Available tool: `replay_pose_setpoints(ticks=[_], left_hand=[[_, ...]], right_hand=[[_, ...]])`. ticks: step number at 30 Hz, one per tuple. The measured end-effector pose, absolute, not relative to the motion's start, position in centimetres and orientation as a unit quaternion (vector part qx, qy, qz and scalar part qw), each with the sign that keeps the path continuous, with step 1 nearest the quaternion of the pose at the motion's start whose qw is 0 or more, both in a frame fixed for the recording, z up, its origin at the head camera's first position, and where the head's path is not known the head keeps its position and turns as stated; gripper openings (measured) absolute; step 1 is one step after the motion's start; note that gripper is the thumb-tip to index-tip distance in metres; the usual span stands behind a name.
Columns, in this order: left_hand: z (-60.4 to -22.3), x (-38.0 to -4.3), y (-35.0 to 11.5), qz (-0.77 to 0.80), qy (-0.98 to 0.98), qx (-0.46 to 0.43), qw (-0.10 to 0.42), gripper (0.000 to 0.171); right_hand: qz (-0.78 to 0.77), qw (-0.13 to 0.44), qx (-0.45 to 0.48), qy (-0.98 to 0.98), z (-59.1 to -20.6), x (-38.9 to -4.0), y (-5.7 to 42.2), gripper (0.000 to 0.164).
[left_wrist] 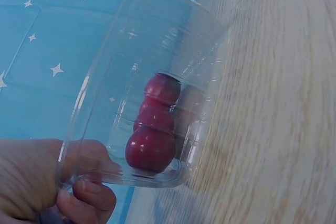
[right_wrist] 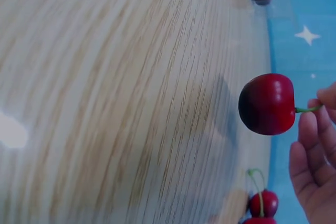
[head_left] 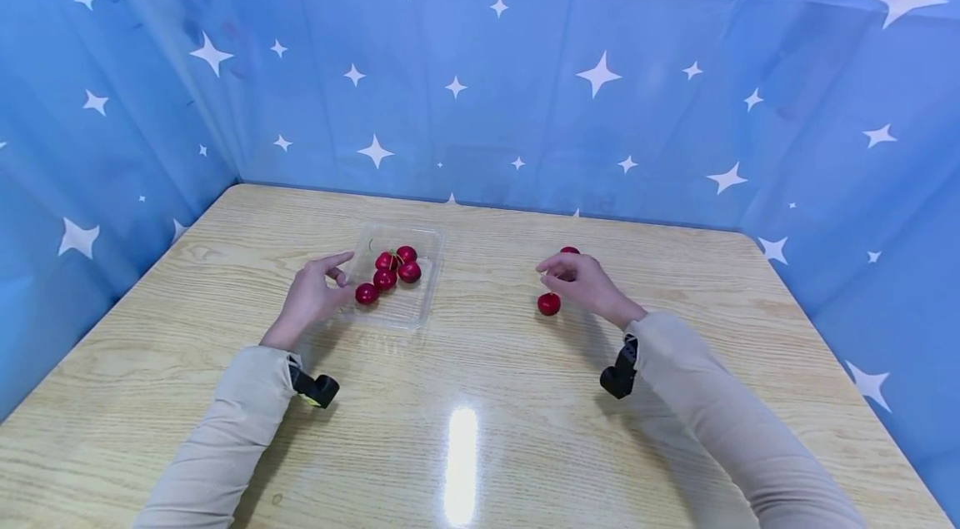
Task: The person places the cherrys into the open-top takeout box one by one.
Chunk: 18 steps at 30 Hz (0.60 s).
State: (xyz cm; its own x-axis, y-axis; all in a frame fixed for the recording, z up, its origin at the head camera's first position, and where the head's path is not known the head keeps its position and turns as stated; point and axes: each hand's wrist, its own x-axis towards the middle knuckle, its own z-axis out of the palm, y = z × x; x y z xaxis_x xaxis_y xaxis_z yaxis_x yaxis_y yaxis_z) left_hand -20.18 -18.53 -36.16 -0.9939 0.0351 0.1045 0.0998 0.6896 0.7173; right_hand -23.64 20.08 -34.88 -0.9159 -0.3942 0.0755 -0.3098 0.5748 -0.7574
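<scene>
In the head view a clear plastic box [head_left: 427, 304] stands on the table with several red cherries [head_left: 385, 280] inside. My left hand [head_left: 311, 296] grips the near left rim of the box; through its wall in the left wrist view, the cherries [left_wrist: 150, 148] sit in a row. On the right, my right hand [head_left: 583, 283] pinches the green stem [right_wrist: 307, 109] of a single cherry [right_wrist: 266, 104], which hangs below the fingertips above the tabletop. Another cherry [head_left: 570, 250] lies just beyond that hand, partly hidden by it.
The light wooden table [head_left: 517, 412] reflects a bright strip of light near the front. A blue curtain [head_left: 480, 121] with white stars closes off the back and both sides. Low in the right wrist view, a stemmed cherry [right_wrist: 264, 203] lies beside another cut off by the frame.
</scene>
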Motion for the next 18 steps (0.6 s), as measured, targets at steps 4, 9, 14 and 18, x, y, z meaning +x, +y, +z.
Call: replay_pose_setpoints(ticks=[4, 9, 14, 18], left_hand=[[-36.2, -20.2, -18.5, -0.393, -0.918, -0.037, 0.041, 0.053], [-36.2, -20.2, -18.6, -0.394, -0.918, -0.036, 0.040, 0.053], [-36.3, -20.2, -18.6, -0.396, -0.917, -0.035, 0.040, 0.053], [-36.3, -20.2, -18.5, -0.397, -0.916, -0.035, 0.042, 0.053]], right_hand=[[-0.407, 0.040, -0.217, 0.886, -34.6, -23.6, 19.3, 0.025], [-0.405, 0.033, -0.235, 0.883, -34.4, -23.9, 18.0, 0.024], [-0.410, 0.056, -0.234, 0.880, -34.3, -24.0, 16.6, 0.026], [-0.415, 0.066, -0.245, 0.874, -34.2, -24.0, 15.8, 0.027]])
